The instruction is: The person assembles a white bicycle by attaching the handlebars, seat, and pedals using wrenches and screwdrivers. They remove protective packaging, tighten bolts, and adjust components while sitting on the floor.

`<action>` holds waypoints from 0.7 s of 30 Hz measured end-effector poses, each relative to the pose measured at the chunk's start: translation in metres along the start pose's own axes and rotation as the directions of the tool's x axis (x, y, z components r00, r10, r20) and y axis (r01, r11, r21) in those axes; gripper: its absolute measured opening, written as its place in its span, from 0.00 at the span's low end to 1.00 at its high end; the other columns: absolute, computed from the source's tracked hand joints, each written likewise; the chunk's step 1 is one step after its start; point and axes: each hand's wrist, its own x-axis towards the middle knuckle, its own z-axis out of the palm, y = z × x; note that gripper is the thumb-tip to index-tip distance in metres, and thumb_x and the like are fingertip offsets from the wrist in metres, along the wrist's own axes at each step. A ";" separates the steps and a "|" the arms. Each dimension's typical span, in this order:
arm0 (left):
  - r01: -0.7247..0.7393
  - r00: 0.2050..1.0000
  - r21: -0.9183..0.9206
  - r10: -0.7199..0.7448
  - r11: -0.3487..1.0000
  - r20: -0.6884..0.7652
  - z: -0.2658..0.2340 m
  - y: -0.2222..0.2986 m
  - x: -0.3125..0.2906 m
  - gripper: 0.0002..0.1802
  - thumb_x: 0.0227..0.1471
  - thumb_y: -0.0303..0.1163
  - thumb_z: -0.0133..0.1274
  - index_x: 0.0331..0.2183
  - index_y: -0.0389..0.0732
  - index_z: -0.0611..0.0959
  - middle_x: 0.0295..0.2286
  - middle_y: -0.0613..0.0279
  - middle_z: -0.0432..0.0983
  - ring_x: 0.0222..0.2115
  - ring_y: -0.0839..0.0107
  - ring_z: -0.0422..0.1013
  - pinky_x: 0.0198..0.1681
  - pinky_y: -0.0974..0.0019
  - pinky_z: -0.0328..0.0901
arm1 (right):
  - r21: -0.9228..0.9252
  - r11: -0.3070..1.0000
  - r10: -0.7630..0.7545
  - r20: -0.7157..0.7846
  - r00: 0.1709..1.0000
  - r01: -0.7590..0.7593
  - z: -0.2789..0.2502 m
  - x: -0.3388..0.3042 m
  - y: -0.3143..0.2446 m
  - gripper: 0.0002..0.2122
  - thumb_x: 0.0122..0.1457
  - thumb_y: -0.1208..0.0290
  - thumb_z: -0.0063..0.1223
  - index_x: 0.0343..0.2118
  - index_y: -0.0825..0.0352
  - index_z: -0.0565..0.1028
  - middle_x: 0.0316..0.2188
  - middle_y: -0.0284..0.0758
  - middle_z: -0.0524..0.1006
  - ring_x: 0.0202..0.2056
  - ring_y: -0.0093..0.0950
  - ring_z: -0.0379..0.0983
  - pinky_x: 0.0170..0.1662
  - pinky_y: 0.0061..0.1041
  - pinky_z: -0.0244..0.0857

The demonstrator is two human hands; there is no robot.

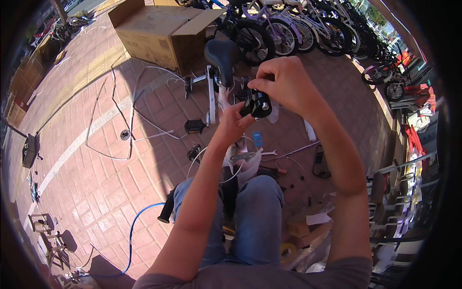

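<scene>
In front of me, above my knees, is a black metal clamp part with silver bolts (258, 104), like a bicycle stem. My left hand (233, 121) is closed around its lower left side. From above, my right hand (285, 85) has its thumb and finger pinched at the part's top edge; whether they grip it or something small there, I cannot tell. Just beyond stands a dark bicycle saddle (222, 54), close to a white frame piece (211, 98). A black pedal (194, 126) lies on the paving to the left of my left hand.
An opened cardboard box (154, 41) stands at the far left, with parked bicycles (298, 31) at the far right. White strapping (89, 126) loops over the paving. A blue card (258, 139), a wrench (270, 153) and a blue hose (131, 236) lie on the ground.
</scene>
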 end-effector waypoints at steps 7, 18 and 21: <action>-0.012 0.999 -0.080 0.016 0.997 0.044 -0.001 0.000 0.000 0.17 0.49 0.42 0.57 0.29 0.36 0.75 0.17 0.77 0.60 0.20 0.85 0.53 0.19 0.76 0.49 | 0.012 0.980 -0.201 0.070 0.977 0.200 -0.002 0.007 0.013 0.06 0.44 0.75 0.59 0.23 0.72 0.75 0.18 0.40 0.73 0.22 0.32 0.70 0.27 0.27 0.62; 0.017 1.000 -0.087 -0.018 0.996 -0.007 0.002 0.002 0.002 0.14 0.49 0.37 0.57 0.30 0.35 0.75 0.18 0.76 0.62 0.21 0.85 0.55 0.21 0.76 0.52 | -0.162 0.980 -0.093 0.131 0.987 0.114 -0.007 0.014 -0.003 0.10 0.45 0.70 0.60 0.20 0.72 0.74 0.19 0.44 0.73 0.21 0.40 0.71 0.26 0.32 0.63; -0.026 1.000 -0.132 0.026 0.991 -0.002 0.006 0.016 0.005 0.13 0.50 0.36 0.56 0.31 0.35 0.75 0.19 0.75 0.62 0.22 0.85 0.55 0.22 0.76 0.53 | -0.080 0.996 0.050 0.140 0.989 -0.039 -0.013 0.017 -0.011 0.09 0.45 0.71 0.60 0.20 0.73 0.74 0.18 0.44 0.73 0.20 0.38 0.71 0.26 0.31 0.62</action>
